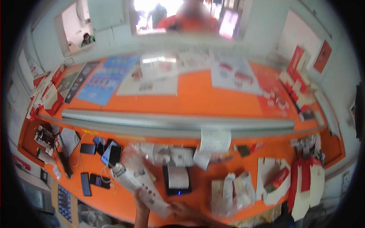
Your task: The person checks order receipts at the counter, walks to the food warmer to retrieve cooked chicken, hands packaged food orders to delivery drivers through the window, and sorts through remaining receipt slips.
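Observation:
A long white printed paper strip (152, 197) slants over the lower middle of the orange desk. My left hand (141, 203) is closed on its lower left edge. At the strip's lower right end, my right hand (181, 209) has its fingers pressed to the corner. Just beyond my right hand sits a black device (185, 191) with a blue light and a pale paper slip (178, 177) on top. Crumpled clear plastic (133, 155) lies behind the strip's upper end.
Several phones (86, 184) and white cables lie at the left. Plastic-wrapped items (232, 192), cut cartons (272, 180) and red-and-white packaging (308, 186) are at the right. A metal rail (175, 122) crosses the desk; a person in red (192, 19) is behind the window.

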Tool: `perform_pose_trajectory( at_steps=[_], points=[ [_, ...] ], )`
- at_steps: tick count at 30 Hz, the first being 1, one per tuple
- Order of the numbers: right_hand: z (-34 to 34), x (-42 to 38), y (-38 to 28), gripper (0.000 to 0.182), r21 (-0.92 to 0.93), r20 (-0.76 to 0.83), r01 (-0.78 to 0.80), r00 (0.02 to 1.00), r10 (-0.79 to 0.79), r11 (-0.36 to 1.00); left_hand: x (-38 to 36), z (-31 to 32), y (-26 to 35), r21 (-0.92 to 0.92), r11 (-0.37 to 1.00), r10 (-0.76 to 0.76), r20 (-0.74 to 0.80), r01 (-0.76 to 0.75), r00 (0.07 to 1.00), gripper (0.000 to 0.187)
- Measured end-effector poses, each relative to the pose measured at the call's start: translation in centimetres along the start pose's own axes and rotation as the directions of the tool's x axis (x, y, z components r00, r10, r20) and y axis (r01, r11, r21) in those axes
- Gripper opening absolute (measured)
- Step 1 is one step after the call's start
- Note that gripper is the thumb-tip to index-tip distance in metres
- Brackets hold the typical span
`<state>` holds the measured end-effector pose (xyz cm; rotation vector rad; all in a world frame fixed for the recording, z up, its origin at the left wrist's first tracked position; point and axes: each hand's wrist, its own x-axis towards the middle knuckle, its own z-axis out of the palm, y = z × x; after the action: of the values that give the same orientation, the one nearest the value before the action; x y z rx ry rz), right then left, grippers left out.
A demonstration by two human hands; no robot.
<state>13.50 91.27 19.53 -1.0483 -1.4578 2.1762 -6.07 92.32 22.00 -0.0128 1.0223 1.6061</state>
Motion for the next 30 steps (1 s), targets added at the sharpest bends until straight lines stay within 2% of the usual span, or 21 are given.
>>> perform_pose_trajectory(
  at_steps=[2,3,4,6,8,10,11,12,13,14,15,16,17,20,22,23,25,27,29,30],
  points=[
    [-0.7,-2.3,-2.6,0.036,0.046,0.048,0.095,0.994,-0.097,0.994,-0.5,-0.6,1.3,-0.068,0.997,0.024,-0.013,-0.025,1.0,0.035],
    [-1.2,-3.6,-3.1,0.035,0.015,0.044,0.023,0.999,-0.024,1.0,-0.7,-1.3,2.3,0.019,0.999,0.049,0.049,-0.05,0.998,0.033],
    [-1.9,-4.6,-3.6,0.035,-0.1,0.023,-0.011,1.0,0.013,0.995,-1.4,-1.1,3.0,0.033,0.992,0.12,-0.016,-0.12,0.993,0.031],
    [-3.1,-6.8,-2.9,0.036,-0.381,-0.092,0.049,0.992,-0.09,0.923,-2.1,-2.9,4.4,0.029,0.992,0.121,0.003,-0.121,0.993,0.027],
    [-4.0,-9.1,-2.0,0.036,-0.599,-0.298,0.007,0.926,-0.231,0.801,-2.7,-5.7,5.7,0.076,0.985,0.152,0.015,-0.153,0.988,0.023],
    [-5.1,-10.5,-1.5,0.04,-0.791,-0.472,-0.212,0.808,-0.353,0.573,-4.0,-6.9,6.8,0.087,0.985,0.149,0.009,-0.149,0.989,0.022],
    [-5.6,-11.0,-1.5,0.04,-0.782,-0.482,-0.222,0.808,-0.34,0.582,-4.9,-7.0,7.3,0.099,0.98,0.18,-0.069,-0.172,0.981,0.023],
    [-6.2,-11.5,-1.6,0.046,-0.766,-0.575,-0.341,0.743,-0.344,0.545,-5.4,-7.3,7.7,0.113,0.974,0.211,-0.143,-0.196,0.967,0.023],
    [-6.4,-12.0,-1.5,0.052,-0.733,-0.658,-0.456,0.665,-0.355,0.505,-5.7,-7.6,7.9,0.122,0.976,0.2,-0.141,-0.183,0.97,0.023],
    [-6.5,-12.3,-0.9,0.052,-0.723,-0.668,-0.466,0.658,-0.347,0.51,-5.9,-7.9,8.0,0.107,0.977,0.198,-0.133,-0.184,0.971,0.023],
    [-6.7,-12.3,-0.3,0.056,-0.665,-0.718,-0.542,0.652,-0.243,0.514,-6.0,-8.3,8.3,0.091,0.978,0.199,-0.125,-0.189,0.972,0.023],
    [-6.8,-12.4,0.1,0.061,-0.608,-0.757,-0.611,0.639,-0.138,0.507,-5.9,-8.7,8.6,0.047,0.989,0.144,-0.045,-0.141,0.989,0.023],
    [-6.8,-12.6,0.3,0.061,-0.606,-0.756,-0.608,0.641,-0.134,0.512,-5.9,-9.3,8.6,0.053,0.988,0.146,-0.047,-0.143,0.988,0.023],
    [-6.7,-13.1,0.3,0.065,-0.656,-0.726,-0.583,0.661,-0.189,0.479,-6.7,-5.8,8.3,0.145,0.962,0.244,-0.083,-0.231,0.966,0.023],
    [-6.8,-13.8,0.0,0.068,-0.586,-0.745,-0.571,0.658,-0.105,0.575,-6.8,-4.8,8.0,0.136,0.957,0.266,-0.066,-0.255,0.962,0.024],
    [-7.0,-14.2,0.2,0.068,-0.597,-0.735,-0.56,0.669,-0.112,0.574,-6.7,-4.4,7.7,0.133,0.954,0.28,-0.072,-0.269,0.957,0.024],
    [-7.4,-14.4,0.5,0.071,-0.581,-0.726,-0.533,0.682,-0.095,0.615,-6.8,-4.1,7.5,0.221,0.943,0.284,-0.145,-0.248,0.948,0.027],
    [-6.8,-13.8,-1.1,0.067,-0.624,-0.737,-0.606,0.666,-0.114,0.493,-7.2,-3.2,7.1,0.266,0.917,0.354,-0.204,-0.296,0.913,0.029],
    [-6.9,-12.2,-3.2,0.052,-0.695,-0.652,-0.373,0.687,-0.32,0.615,-7.6,-1.8,7.0,0.307,0.885,0.438,-0.299,-0.349,0.848,0.028],
    [-6.4,-11.0,-4.5,0.052,-0.716,-0.62,-0.342,0.712,-0.329,0.608,-7.8,-2.5,7.5,0.304,0.876,0.463,-0.321,-0.373,0.826,0.028]
  ],
)
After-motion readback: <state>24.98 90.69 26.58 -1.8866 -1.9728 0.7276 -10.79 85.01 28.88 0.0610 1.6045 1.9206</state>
